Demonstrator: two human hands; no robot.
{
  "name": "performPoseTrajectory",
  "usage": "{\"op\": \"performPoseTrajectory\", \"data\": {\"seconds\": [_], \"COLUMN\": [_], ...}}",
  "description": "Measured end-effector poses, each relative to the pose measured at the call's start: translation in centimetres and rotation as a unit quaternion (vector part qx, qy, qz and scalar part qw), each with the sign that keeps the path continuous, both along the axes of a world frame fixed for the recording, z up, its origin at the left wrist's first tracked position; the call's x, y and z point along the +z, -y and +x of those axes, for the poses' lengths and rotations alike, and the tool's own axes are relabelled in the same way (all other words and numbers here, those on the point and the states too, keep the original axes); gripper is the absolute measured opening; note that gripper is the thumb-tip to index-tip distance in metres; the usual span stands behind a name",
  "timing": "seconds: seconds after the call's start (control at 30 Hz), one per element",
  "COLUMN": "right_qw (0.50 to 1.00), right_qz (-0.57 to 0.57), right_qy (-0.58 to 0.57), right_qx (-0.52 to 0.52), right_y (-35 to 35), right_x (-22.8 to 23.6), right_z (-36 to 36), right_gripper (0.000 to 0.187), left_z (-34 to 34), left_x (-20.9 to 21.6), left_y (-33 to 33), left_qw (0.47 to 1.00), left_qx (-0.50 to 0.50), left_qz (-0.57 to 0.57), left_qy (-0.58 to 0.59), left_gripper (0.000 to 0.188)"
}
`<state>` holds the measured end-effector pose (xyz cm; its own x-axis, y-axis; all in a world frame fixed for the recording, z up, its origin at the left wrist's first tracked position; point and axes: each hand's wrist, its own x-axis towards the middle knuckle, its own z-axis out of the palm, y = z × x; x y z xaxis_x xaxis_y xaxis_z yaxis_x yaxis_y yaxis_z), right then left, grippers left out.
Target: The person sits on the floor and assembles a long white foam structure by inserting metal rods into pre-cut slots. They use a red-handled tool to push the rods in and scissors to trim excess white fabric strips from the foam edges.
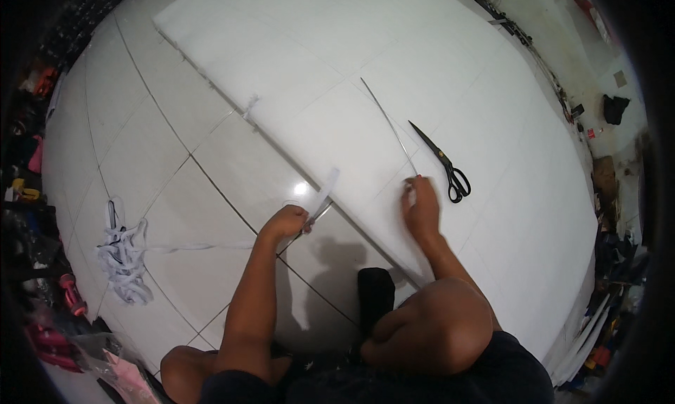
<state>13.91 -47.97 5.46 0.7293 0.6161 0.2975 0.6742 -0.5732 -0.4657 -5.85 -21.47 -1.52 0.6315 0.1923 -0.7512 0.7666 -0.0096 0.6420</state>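
Observation:
My left hand (pixel 285 223) is closed around a flat white fabric strip (pixel 328 184); its free end sticks up past the fingers, by the edge of a large white sheet (pixel 295 46). From that hand the strip trails left across the tiles to a tangled heap of the same strip (pixel 125 253). Over the sheet, my right hand (pixel 422 206) is slightly blurred, its fingers bent together at the reddish near end of a long thin metal rod (pixel 389 119). Black-handled scissors (pixel 444 161) lie closed on the sheet, just right of that hand.
White floor tiles (pixel 165 130) stretch along the left. My bent knee (pixel 450 327) rests on the near side, with a black sock (pixel 376 291) beside the sheet's edge. Clutter lines both sides, including a clear plastic bag (pixel 116 365) at lower left. A wall (pixel 598 46) stands at upper right.

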Motion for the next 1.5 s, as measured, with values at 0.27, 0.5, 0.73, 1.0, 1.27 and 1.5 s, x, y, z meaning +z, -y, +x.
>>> {"op": "performPoseTrajectory", "data": {"seconds": [0.27,0.5,0.73,1.0,1.27,1.5], "right_qw": [0.938,0.930,0.913,0.900,0.916,0.804], "right_qz": [0.037,-0.221,-0.242,-0.113,-0.083,-0.290], "right_qy": [-0.243,-0.168,0.008,0.128,0.091,-0.255], "right_qx": [0.246,0.242,0.327,0.400,0.382,0.451], "right_y": [-9.4,-9.6,-9.0,-7.7,-11.6,-3.6], "right_x": [-6.2,-1.6,0.0,2.1,3.6,0.6], "right_z": [-9.9,-10.2,-8.7,-4.5,-0.8,-8.4], "right_gripper": [0.028,0.023,0.018,0.019,0.013,0.018], "left_z": [1.9,2.3,3.4,3.3,3.0,2.4], "left_x": [1.7,6.1,7.3,6.3,2.9,4.0], "left_y": [1.3,2.7,3.4,3.2,4.1,1.8], "left_qw": [0.997,0.944,0.936,0.950,0.924,0.957], "left_qx": [-0.071,0.131,0.032,0.097,0.128,0.101], "left_qz": [0.037,0.128,0.252,0.124,0.189,0.107], "left_qy": [0.017,0.274,0.244,0.268,0.307,0.251], "left_gripper": [0.033,0.039,0.032,0.024,0.027,0.027]}}
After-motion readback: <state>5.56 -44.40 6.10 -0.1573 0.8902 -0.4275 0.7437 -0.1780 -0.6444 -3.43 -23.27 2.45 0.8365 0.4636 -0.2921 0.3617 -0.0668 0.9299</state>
